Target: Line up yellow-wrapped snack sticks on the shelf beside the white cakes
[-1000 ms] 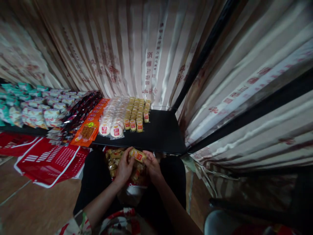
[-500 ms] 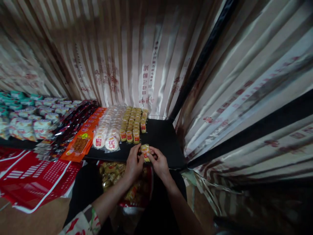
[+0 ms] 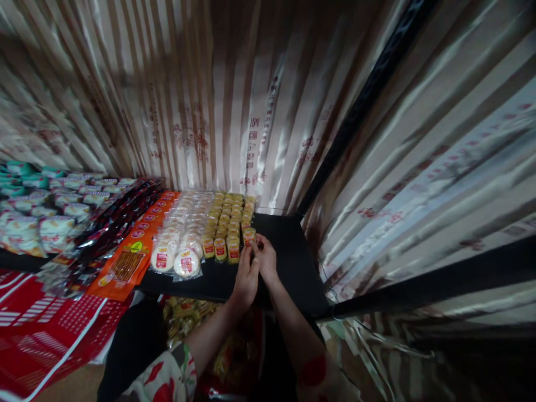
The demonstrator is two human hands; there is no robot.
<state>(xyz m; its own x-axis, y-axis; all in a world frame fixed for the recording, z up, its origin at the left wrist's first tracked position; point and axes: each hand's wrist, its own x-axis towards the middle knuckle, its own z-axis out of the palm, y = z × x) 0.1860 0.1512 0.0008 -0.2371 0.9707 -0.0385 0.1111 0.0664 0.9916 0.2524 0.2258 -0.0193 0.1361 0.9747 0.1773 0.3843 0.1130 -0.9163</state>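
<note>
A small yellow snack packet (image 3: pixel 249 235) stands upright at the near end of the rightmost row of matching packets (image 3: pixel 224 218) on the black shelf (image 3: pixel 288 262). My right hand (image 3: pixel 267 259) has its fingers closed at the packet's right side. My left hand (image 3: pixel 246 279) meets it from the front, fingertips pressed to the packet's lower part. Its lower edge is hidden behind my fingers. On my lap below, an open red bag (image 3: pixel 220 385) holds many more yellow packets (image 3: pixel 184 321), partly covered by my left forearm.
Left of the yellow rows lie round white crackers in clear wrappers (image 3: pixel 187 263), orange stick-snack bags (image 3: pixel 125 268), dark packs (image 3: pixel 109 223), and white and teal packs (image 3: pixel 56 231). A red basket (image 3: pixel 50 329) sits below left. Pleated curtain (image 3: pixel 234 84) and a black post (image 3: pixel 355 123) border the shelf.
Both hands have moved forward with the packet, from over the shelf's front edge to the near end of the rightmost row. The view has shifted slightly.
</note>
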